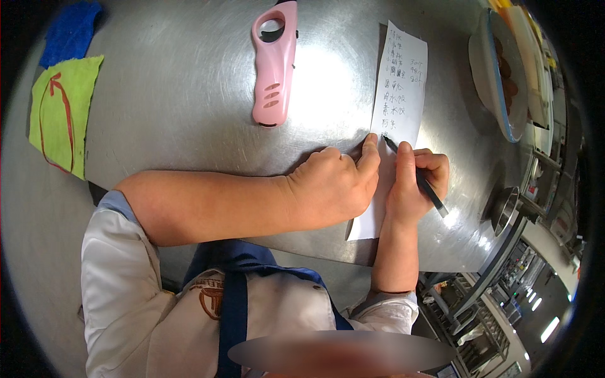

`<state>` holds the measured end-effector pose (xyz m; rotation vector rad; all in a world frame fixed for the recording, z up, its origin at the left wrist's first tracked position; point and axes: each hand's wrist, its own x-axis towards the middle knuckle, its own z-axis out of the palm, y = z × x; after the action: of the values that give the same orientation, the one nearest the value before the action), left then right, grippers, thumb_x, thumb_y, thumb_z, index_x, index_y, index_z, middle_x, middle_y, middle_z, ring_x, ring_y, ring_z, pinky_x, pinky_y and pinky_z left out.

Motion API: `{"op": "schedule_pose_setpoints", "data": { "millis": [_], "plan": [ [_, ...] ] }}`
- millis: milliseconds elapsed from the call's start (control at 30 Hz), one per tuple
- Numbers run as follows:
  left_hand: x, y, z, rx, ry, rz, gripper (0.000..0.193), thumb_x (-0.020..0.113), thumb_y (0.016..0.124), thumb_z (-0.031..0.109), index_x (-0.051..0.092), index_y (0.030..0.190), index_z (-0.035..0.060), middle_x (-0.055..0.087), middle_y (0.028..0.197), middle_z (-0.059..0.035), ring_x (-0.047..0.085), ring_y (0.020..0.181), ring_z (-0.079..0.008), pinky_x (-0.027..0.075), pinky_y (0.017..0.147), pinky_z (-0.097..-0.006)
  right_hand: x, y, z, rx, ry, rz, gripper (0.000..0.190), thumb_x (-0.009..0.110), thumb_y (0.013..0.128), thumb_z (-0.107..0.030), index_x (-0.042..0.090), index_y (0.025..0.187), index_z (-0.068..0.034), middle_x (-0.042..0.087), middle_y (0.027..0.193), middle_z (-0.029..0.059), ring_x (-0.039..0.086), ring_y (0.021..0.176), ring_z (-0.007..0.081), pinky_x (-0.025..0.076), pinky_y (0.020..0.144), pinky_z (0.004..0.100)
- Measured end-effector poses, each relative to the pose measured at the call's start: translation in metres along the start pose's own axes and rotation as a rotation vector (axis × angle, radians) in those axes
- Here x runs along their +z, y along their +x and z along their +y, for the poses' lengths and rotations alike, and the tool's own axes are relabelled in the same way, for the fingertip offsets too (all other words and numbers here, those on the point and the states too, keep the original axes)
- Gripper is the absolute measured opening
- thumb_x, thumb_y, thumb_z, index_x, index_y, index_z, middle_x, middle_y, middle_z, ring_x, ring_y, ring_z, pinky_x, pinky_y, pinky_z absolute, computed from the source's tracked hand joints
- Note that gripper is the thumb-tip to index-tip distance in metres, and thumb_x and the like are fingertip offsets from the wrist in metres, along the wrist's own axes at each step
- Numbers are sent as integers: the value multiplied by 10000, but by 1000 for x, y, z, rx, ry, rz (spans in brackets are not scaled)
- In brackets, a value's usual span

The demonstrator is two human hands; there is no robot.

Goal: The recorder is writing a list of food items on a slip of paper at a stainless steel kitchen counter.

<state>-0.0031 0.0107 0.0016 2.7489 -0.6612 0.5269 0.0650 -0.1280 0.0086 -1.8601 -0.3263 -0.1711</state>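
A long strip of white paper [404, 94] with several lines of handwriting lies on a stainless steel table [198, 108]. My right hand [413, 184] holds a black pen [427, 189], its tip touching the paper at the lowest written line. My left hand [340, 179] rests on the paper's left edge, most fingers curled under and one fingertip pressing beside the pen tip; nothing shows in its grasp. Beyond my left hand lies a pink plastic tool [274, 71] with a black trigger inside its loop. Its far end is cut off by the picture's top.
A white bowl with a blue rim [477, 80] holds several brown round items at the right. Closer in is a metal bowl [505, 211] near the table's right edge. A green cloth with a red drawn arrow [64, 118] and a blue cloth [71, 33] lie at the left.
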Motion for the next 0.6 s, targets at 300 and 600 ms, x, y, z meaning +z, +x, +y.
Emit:
{"op": "schedule_pose_setpoints", "data": {
  "millis": [300, 600],
  "plan": [
    [-1, 0, 0, 1, 11, -2, 296, 558, 700, 143, 622, 882, -82, 595, 999, -276, 470, 404, -76, 363, 397, -210, 1, 1, 0, -9, 37, 31, 280, 658, 757, 50, 417, 670, -61, 524, 593, 42, 431, 505, 56, 341, 472, 192],
    [-1, 0, 0, -1, 1, 0, 299, 555, 692, 140, 618, 878, -86, 596, 997, -276, 469, 404, -75, 364, 397, -211, 0, 0, 0, -27, -24, 6, 282, 660, 747, 59, 420, 659, -59, 528, 595, 45, 448, 517, 62, 353, 485, 189]
  ]
}}
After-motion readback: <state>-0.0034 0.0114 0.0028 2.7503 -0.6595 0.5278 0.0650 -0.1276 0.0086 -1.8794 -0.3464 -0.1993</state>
